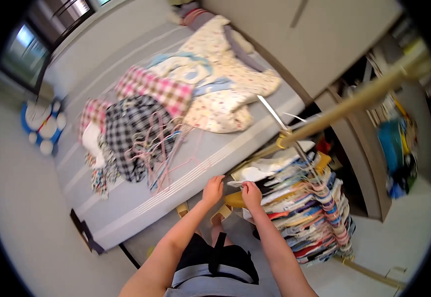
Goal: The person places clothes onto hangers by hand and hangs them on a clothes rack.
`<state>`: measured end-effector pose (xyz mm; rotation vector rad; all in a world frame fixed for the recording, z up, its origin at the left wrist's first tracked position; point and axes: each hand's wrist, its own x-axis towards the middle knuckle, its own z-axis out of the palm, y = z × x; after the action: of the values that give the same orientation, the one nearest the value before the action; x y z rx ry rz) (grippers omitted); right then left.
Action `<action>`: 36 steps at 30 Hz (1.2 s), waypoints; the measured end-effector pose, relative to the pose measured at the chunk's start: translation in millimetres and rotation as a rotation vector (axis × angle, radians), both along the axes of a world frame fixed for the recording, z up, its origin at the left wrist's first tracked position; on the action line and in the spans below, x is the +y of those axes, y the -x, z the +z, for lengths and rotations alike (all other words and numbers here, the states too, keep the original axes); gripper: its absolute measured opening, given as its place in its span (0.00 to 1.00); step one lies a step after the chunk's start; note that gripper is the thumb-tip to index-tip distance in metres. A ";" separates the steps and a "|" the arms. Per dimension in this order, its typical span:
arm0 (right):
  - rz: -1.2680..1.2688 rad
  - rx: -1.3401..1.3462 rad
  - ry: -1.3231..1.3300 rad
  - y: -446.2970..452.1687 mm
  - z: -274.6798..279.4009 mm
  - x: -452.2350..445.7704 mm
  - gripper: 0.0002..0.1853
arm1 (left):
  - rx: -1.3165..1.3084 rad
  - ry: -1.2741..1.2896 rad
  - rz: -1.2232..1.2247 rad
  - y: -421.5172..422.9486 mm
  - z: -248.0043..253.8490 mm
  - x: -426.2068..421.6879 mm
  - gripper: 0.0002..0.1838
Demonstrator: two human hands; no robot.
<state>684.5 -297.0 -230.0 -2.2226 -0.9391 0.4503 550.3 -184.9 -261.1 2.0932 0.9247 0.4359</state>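
Note:
My right hand is closed in a pinch on a small piece of white cloth, at the near end of the clothes rack. My left hand is just to the left, by the bed's edge, with its fingers drawn together; whatever they hold, if anything, does not show. Beyond my right hand, a white garment lies along the end of a tightly packed row of hanging clothes. These hang from a gold-coloured rail. Whether the pinched cloth belongs to that garment, I cannot tell.
On the grey striped bed lie a heap of pink and white hangers, a black-and-white checked cloth, a pink checked cloth and a patterned cream blanket. A blue plush toy leans at the left wall.

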 end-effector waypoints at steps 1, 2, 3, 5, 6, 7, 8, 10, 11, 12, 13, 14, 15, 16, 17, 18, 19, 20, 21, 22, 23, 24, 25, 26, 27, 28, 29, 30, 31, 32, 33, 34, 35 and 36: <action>0.089 0.042 0.013 13.0 -7.4 12.5 0.07 | 0.008 -0.003 0.040 27.0 -2.7 8.9 0.15; 0.177 0.084 0.028 26.2 -15.0 26.8 0.08 | 0.016 0.001 0.102 53.8 -5.1 17.2 0.15; 0.240 0.093 0.060 43.8 -10.0 42.4 0.08 | 0.024 0.003 0.165 81.1 -6.7 25.3 0.15; 0.364 0.117 0.092 78.6 -16.5 71.6 0.08 | 0.044 -0.011 0.301 135.7 -11.2 40.1 0.15; 0.423 0.127 0.107 96.9 -19.8 85.6 0.09 | 0.054 -0.021 0.359 163.1 -15.8 47.5 0.14; 0.483 0.110 0.116 114.1 -22.3 99.9 0.09 | 0.063 -0.032 0.414 190.0 -20.6 55.4 0.14; 0.523 0.141 0.154 132.5 -25.9 114.5 0.09 | 0.072 -0.041 0.466 217.2 -26.1 62.1 0.14; 0.596 0.194 0.233 168.9 -31.8 146.6 0.09 | 0.097 -0.047 0.542 268.7 -33.5 77.7 0.13; 0.639 0.173 0.238 187.0 -35.6 163.3 0.09 | 0.108 -0.050 0.576 291.9 -38.2 86.3 0.13; 0.643 0.188 0.235 204.2 -42.7 181.2 0.09 | 0.108 -0.052 0.615 312.2 -42.7 96.1 0.13; 0.643 0.205 0.234 222.1 -51.0 197.7 0.09 | 0.110 -0.052 0.650 331.7 -48.3 105.1 0.13; 0.634 0.227 0.233 240.3 -60.4 212.7 0.09 | 0.115 -0.051 0.675 350.6 -54.9 115.2 0.13; 0.601 0.268 0.218 254.0 -77.2 229.0 0.10 | 0.104 -0.011 0.712 365.9 -63.1 128.5 0.12; 0.563 0.310 0.207 265.4 -99.3 243.4 0.12 | 0.094 0.033 0.745 379.7 -71.7 140.6 0.12; 0.517 0.353 0.198 277.0 -121.1 253.7 0.13 | 0.085 0.081 0.770 393.1 -80.4 151.3 0.12; 0.472 0.302 0.208 286.6 -142.8 263.7 0.15 | 0.083 0.120 0.794 403.8 -87.8 165.4 0.13; 0.427 0.247 0.214 294.1 -161.0 275.7 0.17 | 0.077 0.157 0.817 411.7 -95.2 182.1 0.13; 0.380 0.192 0.223 299.3 -179.4 285.6 0.19 | 0.072 0.197 0.838 418.3 -103.5 197.8 0.13; 0.362 0.169 0.235 304.2 -189.8 295.7 0.20 | 0.071 0.210 0.845 424.7 -114.8 213.5 0.15; 0.341 0.147 0.249 307.3 -199.4 304.3 0.22 | 0.071 0.224 0.849 430.0 -125.8 230.0 0.16; 0.319 0.124 0.264 309.1 -207.7 311.3 0.24 | 0.071 0.240 0.851 433.9 -135.4 244.3 0.18; 0.295 0.287 0.288 309.4 -215.8 316.8 0.22 | 0.044 0.189 0.839 437.5 -151.8 255.8 0.21; 0.269 0.449 0.306 307.8 -223.6 322.6 0.20 | 0.015 0.137 0.826 439.9 -175.0 268.0 0.23; 0.240 0.610 0.318 304.4 -231.2 328.0 0.18 | -0.016 0.084 0.813 440.9 -198.7 280.8 0.25; 0.288 0.594 0.388 298.7 -242.9 330.3 0.12 | 0.049 -0.274 0.765 441.8 -223.5 292.6 0.29; 0.275 0.583 0.321 299.4 -233.2 331.8 0.11 | -0.042 0.090 0.841 434.0 -206.3 303.8 0.26; 0.264 0.571 0.253 299.6 -222.1 332.8 0.11 | -0.125 0.458 0.898 425.4 -187.5 316.2 0.23; 0.254 0.556 0.186 300.6 -208.3 335.0 0.12 | -0.204 0.830 0.938 419.1 -164.9 329.9 0.21; 0.224 0.506 0.146 301.8 -200.5 336.2 0.12 | -0.202 1.021 0.833 418.7 -157.7 341.3 0.15; 0.198 0.455 0.107 302.5 -192.3 336.8 0.13 | -0.285 0.980 0.803 413.2 -149.0 341.4 0.15; 0.174 0.405 0.066 303.4 -183.2 338.1 0.13 | -0.367 0.936 0.775 405.2 -144.7 340.0 0.15; 0.123 0.435 0.052 305.3 -170.0 341.6 0.14 | -0.448 0.888 0.748 397.7 -133.3 340.2 0.16; 0.073 0.467 0.037 308.0 -156.6 345.1 0.15 | -0.555 0.774 0.694 395.9 -120.1 335.6 0.15; 0.025 0.501 0.024 311.9 -147.3 347.0 0.15 | -0.624 0.718 0.739 400.6 -106.9 331.6 0.14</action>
<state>372.6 49.9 -377.2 -1.9768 -0.6918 0.9777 149.7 146.7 -368.0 0.8392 1.2026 0.9035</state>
